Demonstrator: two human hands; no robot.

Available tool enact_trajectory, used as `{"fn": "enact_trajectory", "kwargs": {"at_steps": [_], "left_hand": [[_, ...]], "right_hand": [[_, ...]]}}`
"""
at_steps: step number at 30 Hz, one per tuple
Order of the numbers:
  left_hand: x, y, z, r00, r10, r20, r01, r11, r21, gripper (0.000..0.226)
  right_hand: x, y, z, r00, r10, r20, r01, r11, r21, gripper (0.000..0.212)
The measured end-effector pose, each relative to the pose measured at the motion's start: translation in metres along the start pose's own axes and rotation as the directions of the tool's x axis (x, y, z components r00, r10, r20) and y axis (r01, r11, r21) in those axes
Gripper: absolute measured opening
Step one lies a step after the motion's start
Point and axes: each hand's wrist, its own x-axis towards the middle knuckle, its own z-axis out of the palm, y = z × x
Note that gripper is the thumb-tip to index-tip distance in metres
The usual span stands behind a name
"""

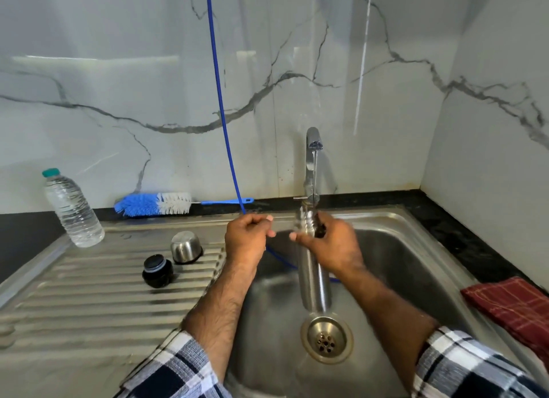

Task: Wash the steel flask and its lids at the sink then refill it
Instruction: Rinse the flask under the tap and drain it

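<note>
- The steel flask (314, 278) stands upright over the sink (416, 249), its open threaded mouth right under the tap (312, 148), from which a thin stream of water runs down toward the neck.
- The right hand (329, 246) grips the flask near its top, fingers curled round the neck.
- The left hand (246, 238) sits just beside it, fingers curled in a loose fist. A blue hose (219, 100) hangs down from above and passes right at this hand; whether the fingers actually pinch it I cannot tell.
- The two lids wait on the ribbed draining board (89, 302) — the steel cap (185, 247) upside down, the black stopper (157, 270) just in front of it, near each other.
- This looks like the rinse of the flask body. To do it well: keep the mouth centred under the stream, hold the neck firmly since wet steel will be slippery, let some water in, then swirl and tip it out over the drain (326, 338).
- The bottle brush (157, 203) lying against the wall is within reach for scrubbing inside.
- A plastic water bottle (72, 210) with a green cap stands at the left; a red checked cloth (511, 311) lies on the counter to the right.
- No brand, label or writing can be read — the bottle appears bare and the flask shows none.
</note>
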Motion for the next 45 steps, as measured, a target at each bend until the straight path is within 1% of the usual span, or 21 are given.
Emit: {"fn": "enact_trajectory", "kwargs": {"at_steps": [3,5,7,9,11,12,14,16,18,20,22,24,25,29,30,33,35,37,39,41,45], "left_hand": [[0.005,0.002,0.0,1.0,0.011,-0.02,-0.011,1.0,0.005,0.021],[0.005,0.001,-0.001,1.0,-0.003,-0.022,0.004,1.0,0.008,0.019],[0.002,-0.001,-0.002,1.0,-0.012,-0.014,0.012,1.0,-0.007,0.015],[0.001,0.0,-0.001,1.0,0.001,-0.008,-0.002,1.0,-0.012,0.015],[0.003,0.001,-0.001,1.0,0.009,-0.023,-0.009,1.0,-0.014,0.017],[0.004,0.001,-0.002,1.0,0.006,-0.031,-0.007,1.0,-0.015,0.018],[0.003,0.0,-0.002,0.999,0.003,-0.032,-0.003,1.0,-0.016,0.018],[0.0,-0.001,-0.002,1.0,0.002,-0.017,-0.002,1.0,-0.023,0.017],[-0.002,0.002,-0.001,1.0,0.011,-0.002,-0.011,1.0,-0.012,0.016],[0.0,0.004,-0.003,1.0,0.013,-0.013,-0.012,1.0,0.004,0.016],[0.001,0.003,-0.005,1.0,0.004,-0.019,-0.004,1.0,0.017,0.015],[-0.002,0.002,-0.005,1.0,-0.011,-0.005,0.011,1.0,0.019,0.011],[-0.003,0.002,-0.004,1.0,-0.015,0.004,0.015,1.0,0.022,0.01],[0.001,0.003,-0.004,1.0,-0.006,-0.011,0.007,1.0,0.027,0.011],[0.001,0.003,-0.004,1.0,-0.006,-0.015,0.006,1.0,0.028,0.012],[-0.002,0.001,-0.002,1.0,-0.012,0.005,0.012,0.999,0.03,0.01],[-0.003,0.004,-0.001,1.0,-0.011,0.016,0.01,1.0,0.017,0.011],[-0.002,0.004,-0.002,1.0,-0.003,0.012,0.003,1.0,0.01,0.013],[-0.003,0.004,-0.003,1.0,-0.003,0.015,0.003,1.0,0.012,0.013],[-0.004,0.004,-0.003,1.0,0.0,0.028,0.0,1.0,0.022,0.012],[-0.006,0.004,-0.002,0.998,0.008,0.064,-0.011,0.999,0.051,0.01]], "right_hand": [[0.015,-0.013,-0.016,0.983,-0.058,-0.177,0.085,0.985,0.151,0.04],[0.008,-0.006,-0.012,0.997,0.001,-0.082,0.009,0.993,0.119,0.037],[-0.002,0.008,-0.002,0.994,0.083,0.067,-0.081,0.996,-0.026,0.038],[0.001,0.006,-0.002,0.999,0.053,0.011,-0.053,0.997,-0.048,0.042],[0.009,-0.01,-0.012,0.992,-0.028,-0.126,0.036,0.997,0.061,0.044],[0.011,-0.012,-0.014,0.988,-0.053,-0.148,0.066,0.994,0.083,0.044],[0.003,-0.005,-0.009,0.999,-0.011,-0.041,0.013,0.999,0.046,0.044],[-0.005,0.007,-0.002,0.996,0.066,0.064,-0.061,0.995,-0.083,0.043],[0.0,0.002,-0.009,0.997,0.071,-0.017,-0.071,0.997,-0.005,0.042],[0.011,-0.012,-0.018,0.988,-0.004,-0.155,0.023,0.992,0.122,0.042],[0.007,-0.014,-0.019,0.996,0.001,-0.091,0.01,0.992,0.122,0.044],[-0.005,-0.002,-0.01,0.993,0.09,0.072,-0.089,0.996,-0.018,0.04],[-0.008,0.0,-0.008,0.991,0.1,0.09,-0.095,0.994,-0.055,0.038],[0.007,-0.017,-0.019,0.996,-0.002,-0.093,0.011,0.996,0.094,0.049],[0.006,-0.016,-0.019,0.997,0.0,-0.08,0.007,0.996,0.088,0.048],[-0.006,0.001,-0.008,0.987,0.131,0.091,-0.124,0.989,-0.074,0.033],[-0.003,0.001,-0.014,0.987,0.144,0.069,-0.14,0.989,-0.056,0.033],[0.009,-0.005,-0.026,0.985,0.172,0.009,-0.172,0.984,0.056,0.038],[0.011,-0.007,-0.032,0.949,0.308,0.06,-0.314,0.932,0.18,0.044],[0.005,0.002,-0.029,0.858,0.471,0.206,-0.512,0.819,0.259,0.049],[0.0,0.026,-0.021,0.677,0.595,0.433,-0.725,0.64,0.255,0.053]]}}
